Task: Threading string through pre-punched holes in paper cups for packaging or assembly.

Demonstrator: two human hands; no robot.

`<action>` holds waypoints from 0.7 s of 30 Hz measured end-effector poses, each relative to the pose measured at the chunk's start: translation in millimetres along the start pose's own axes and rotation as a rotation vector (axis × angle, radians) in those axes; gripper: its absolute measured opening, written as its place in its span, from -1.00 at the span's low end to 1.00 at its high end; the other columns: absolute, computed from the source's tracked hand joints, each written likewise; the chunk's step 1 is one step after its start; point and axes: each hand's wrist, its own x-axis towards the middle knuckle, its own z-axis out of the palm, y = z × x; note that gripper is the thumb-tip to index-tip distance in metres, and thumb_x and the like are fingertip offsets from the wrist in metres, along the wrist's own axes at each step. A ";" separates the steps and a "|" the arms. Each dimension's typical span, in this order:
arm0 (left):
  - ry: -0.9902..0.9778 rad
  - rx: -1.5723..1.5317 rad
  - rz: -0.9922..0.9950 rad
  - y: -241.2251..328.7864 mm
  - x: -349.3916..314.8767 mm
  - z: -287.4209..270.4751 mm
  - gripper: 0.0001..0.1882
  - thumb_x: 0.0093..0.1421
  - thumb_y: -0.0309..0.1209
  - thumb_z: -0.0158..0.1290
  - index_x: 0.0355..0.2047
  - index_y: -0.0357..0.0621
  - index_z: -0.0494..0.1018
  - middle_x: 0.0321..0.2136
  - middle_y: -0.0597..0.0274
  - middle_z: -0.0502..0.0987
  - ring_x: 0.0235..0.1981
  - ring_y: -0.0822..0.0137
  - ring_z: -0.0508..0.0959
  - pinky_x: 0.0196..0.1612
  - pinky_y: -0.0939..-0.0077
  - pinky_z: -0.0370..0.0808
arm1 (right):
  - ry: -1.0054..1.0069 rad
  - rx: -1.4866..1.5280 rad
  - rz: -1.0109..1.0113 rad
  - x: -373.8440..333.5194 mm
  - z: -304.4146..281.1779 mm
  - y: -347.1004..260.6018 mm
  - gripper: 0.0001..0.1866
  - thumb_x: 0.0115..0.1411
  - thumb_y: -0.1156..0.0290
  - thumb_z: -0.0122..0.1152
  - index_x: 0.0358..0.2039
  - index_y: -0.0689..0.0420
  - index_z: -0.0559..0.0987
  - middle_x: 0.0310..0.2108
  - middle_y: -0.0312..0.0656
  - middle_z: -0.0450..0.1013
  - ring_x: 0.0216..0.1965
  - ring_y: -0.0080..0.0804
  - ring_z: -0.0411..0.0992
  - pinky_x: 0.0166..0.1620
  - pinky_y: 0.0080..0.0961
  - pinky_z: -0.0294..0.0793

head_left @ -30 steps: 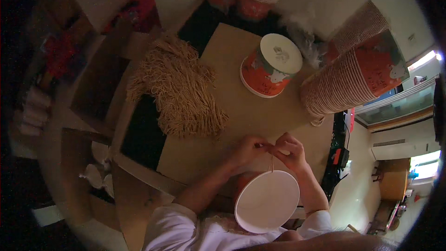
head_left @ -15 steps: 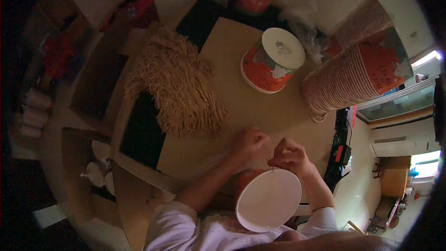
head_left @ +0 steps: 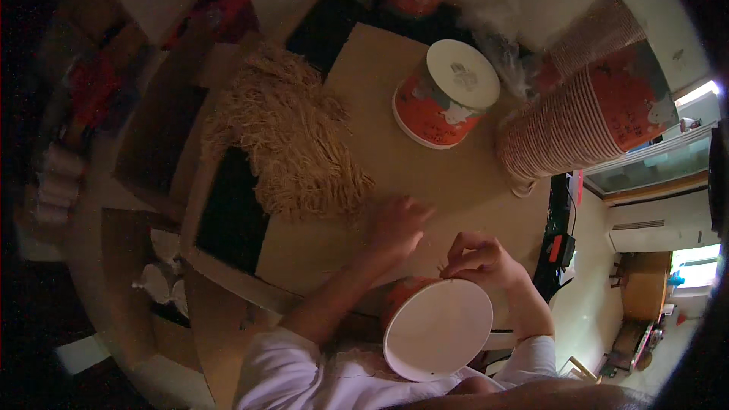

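A paper bucket (head_left: 440, 330), orange outside and white inside, lies tipped against my lap with its open mouth facing up toward me. At its upper rim my right hand (head_left: 486, 260) pinches a thin cord, whose short ends stick out by the fingertips. My left hand (head_left: 396, 229) is just above and left of the bucket, touching neither it nor the cord pile; its fingers are curled together, and what they hold, if anything, is hidden. Beyond it lies a large heap of tan cords (head_left: 292, 137) on the cardboard sheet (head_left: 380, 76).
One upturned orange bucket (head_left: 444, 99) stands on the cardboard. Tall nested stacks of buckets (head_left: 585, 114) lean at the right, with clear plastic wrap (head_left: 493, 38) behind. An open carton (head_left: 156, 281) holding white pieces is at the left, beside the table edge.
My left hand has drawn back slightly to the left, its wrist turned. My right hand stays at the bucket's rim, shifted a little lower and right.
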 end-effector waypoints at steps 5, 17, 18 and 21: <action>-0.389 -0.942 -0.140 26.0 -4.9 -34.2 -0.79 -0.12 -0.44 0.13 -0.40 -0.12 0.46 -0.27 0.11 0.43 -0.20 0.14 0.42 -0.10 0.30 0.32 | 0.018 -0.051 -0.056 -1.5 0.1 2.5 -0.83 -0.17 0.57 0.33 -0.48 0.08 0.61 -0.50 -0.26 0.39 -0.48 -0.43 0.39 -0.44 -0.56 0.39; -0.395 -1.054 -0.123 19.0 -16.7 -19.1 -0.98 -0.08 -0.46 0.10 -0.57 -0.08 0.50 -0.51 0.19 0.51 -0.41 0.20 0.50 -0.29 0.37 0.40 | 0.028 -0.033 0.013 -5.9 2.0 9.4 -0.82 -0.18 0.56 0.32 -0.47 0.13 0.58 -0.48 -0.19 0.44 -0.41 -0.25 0.40 -0.38 -0.45 0.41; -0.397 -1.054 -0.125 17.6 -19.3 -12.7 -0.98 -0.08 -0.46 0.10 -0.57 -0.08 0.50 -0.51 0.19 0.51 -0.41 0.20 0.50 -0.29 0.37 0.40 | 0.029 -0.030 0.014 -6.0 2.0 10.0 -0.82 -0.18 0.56 0.32 -0.47 0.13 0.58 -0.48 -0.19 0.44 -0.41 -0.25 0.40 -0.38 -0.45 0.41; -0.333 -1.025 -0.078 16.5 -23.0 0.1 -0.97 -0.06 -0.45 0.09 -0.56 -0.10 0.50 -0.53 0.21 0.49 -0.42 0.20 0.49 -0.29 0.37 0.39 | -0.011 0.006 0.036 -5.7 0.4 9.4 -0.81 -0.19 0.55 0.32 -0.47 0.12 0.58 -0.48 -0.19 0.44 -0.41 -0.25 0.40 -0.37 -0.44 0.40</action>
